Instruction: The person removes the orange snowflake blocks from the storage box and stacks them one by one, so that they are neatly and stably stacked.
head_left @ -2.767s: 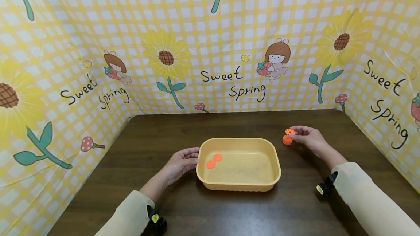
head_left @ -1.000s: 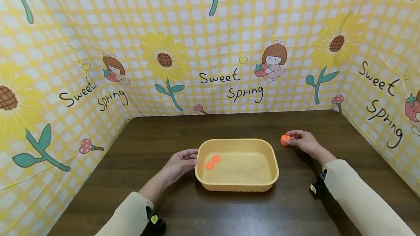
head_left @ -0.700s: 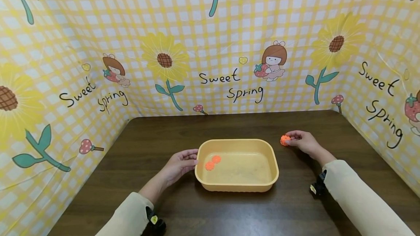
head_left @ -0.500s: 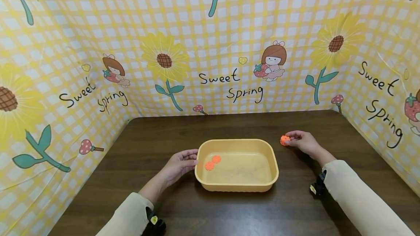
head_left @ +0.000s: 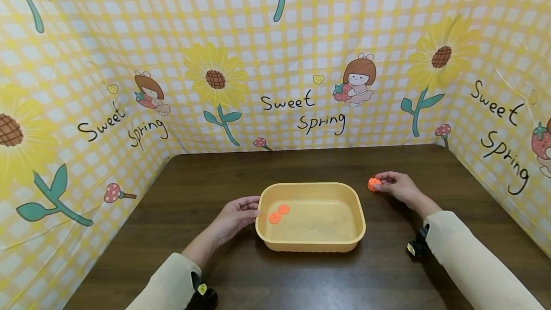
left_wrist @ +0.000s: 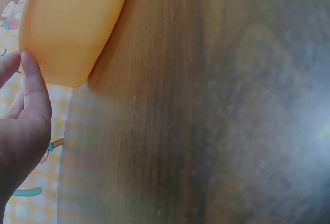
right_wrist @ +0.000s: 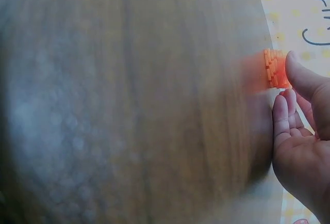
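In the head view my left hand [head_left: 234, 216] touches the left rim of a yellow plastic basin [head_left: 310, 243]. The left wrist view shows fingertips against the basin's [left_wrist: 77, 33] rim, with none reaching visibly inside. Two orange flower-shaped discs [head_left: 275, 218] lie inside near the left end, edges meeting. Right of the basin, my right hand [head_left: 400, 186] pinches a small stack of orange flower-shaped discs [head_left: 373, 184] between thumb and fingers. Thin layers of the stack [right_wrist: 273, 69] show in the right wrist view. The thumb and fingers hide part of it.
The dark wooden table [head_left: 301, 279] carries the basin. A yellow checked cloth [head_left: 284, 61] with printed flowers and lettering rises behind and at both sides. A black wrist camera [head_left: 416, 245] sits by the right sleeve, another [head_left: 205, 294] by the left.
Earlier my right hand held one orange disc beside others on the table; they came together into one stack by a second ago. Since then both hands and the basin have stayed nearly still.
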The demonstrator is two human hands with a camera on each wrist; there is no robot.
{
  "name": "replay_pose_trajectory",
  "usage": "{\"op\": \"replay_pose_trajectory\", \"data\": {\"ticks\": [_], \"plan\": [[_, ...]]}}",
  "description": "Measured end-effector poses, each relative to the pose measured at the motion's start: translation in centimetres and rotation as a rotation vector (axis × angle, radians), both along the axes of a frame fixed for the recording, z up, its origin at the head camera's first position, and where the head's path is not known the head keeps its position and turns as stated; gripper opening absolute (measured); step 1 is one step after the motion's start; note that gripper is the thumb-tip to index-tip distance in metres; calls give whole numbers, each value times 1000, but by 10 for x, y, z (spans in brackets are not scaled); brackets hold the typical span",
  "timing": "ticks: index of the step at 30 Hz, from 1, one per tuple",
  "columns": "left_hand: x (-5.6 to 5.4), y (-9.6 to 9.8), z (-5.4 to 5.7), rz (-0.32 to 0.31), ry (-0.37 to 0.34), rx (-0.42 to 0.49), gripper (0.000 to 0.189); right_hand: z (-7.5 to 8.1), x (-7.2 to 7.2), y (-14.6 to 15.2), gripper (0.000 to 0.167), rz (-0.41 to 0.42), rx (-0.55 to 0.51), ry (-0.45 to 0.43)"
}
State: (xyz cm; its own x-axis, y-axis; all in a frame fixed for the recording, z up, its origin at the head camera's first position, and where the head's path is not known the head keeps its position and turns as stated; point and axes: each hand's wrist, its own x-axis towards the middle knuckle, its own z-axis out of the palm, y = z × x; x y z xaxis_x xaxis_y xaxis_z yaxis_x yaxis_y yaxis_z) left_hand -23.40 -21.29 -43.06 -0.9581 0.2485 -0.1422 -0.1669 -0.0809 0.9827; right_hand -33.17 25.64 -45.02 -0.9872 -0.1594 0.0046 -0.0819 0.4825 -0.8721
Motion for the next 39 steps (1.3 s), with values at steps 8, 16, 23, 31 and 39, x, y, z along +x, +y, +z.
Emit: {"op": "replay_pose_trajectory", "data": {"ticks": [8,16,23,31,39], "plan": [[0,0,0,0,-2,0,53,5,5,1,48,-20,-33,20],[0,-1,-1,-3,-2,-2,53,12,12,-2,54,-60,-86,10],[-1,-2,0,-3,-2,-8,53,30,17,-12,61,-70,-55,53],[-2,-2,0,-2,-6,-8,52,56,26,-43,51,-15,-149,75],[-3,-2,-2,0,-7,-9,52,75,38,-81,43,89,-188,64]]}}
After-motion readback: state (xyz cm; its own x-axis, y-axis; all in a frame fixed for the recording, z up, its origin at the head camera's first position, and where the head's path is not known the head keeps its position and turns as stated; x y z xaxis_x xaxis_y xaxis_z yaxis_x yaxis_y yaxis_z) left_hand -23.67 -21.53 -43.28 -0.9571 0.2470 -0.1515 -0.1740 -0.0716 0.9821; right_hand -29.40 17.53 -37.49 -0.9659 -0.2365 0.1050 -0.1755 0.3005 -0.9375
